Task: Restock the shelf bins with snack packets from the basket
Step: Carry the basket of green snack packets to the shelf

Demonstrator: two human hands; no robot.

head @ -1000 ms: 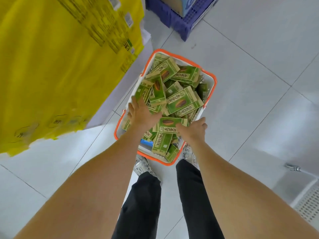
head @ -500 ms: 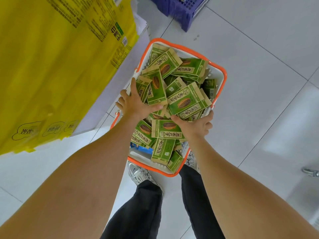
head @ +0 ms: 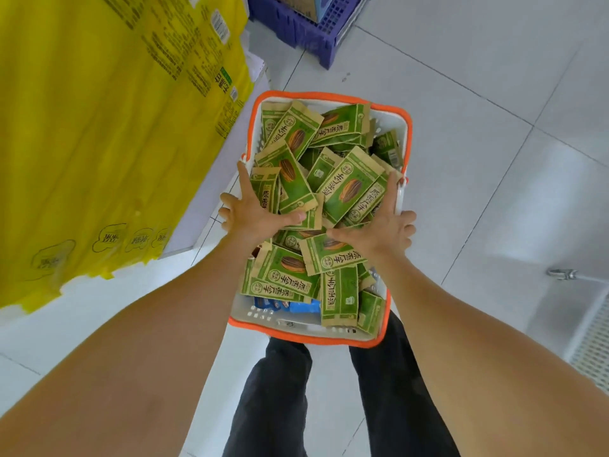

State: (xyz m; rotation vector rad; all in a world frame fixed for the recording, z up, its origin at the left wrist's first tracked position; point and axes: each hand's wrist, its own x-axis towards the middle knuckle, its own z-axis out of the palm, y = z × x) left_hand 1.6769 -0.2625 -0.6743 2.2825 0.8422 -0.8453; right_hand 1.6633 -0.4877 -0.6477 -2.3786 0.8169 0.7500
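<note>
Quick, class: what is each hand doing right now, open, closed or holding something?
Left hand: open, pressed against the green packets.
Right hand: open, pressed against the same pile from the opposite side.

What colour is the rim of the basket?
Orange. The basket rim shows best in the head view.

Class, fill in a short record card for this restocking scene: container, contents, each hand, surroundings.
Container: white plastic basket with orange rim, on white floor tiles
Contents: heaped green snack packets; blue packet at the near end
Left hand: fingers spread, pressing heap's left side
Right hand: fingers straight, pressing heap's right side
Nearby: yellow plastic packs, purple plastic crate
</note>
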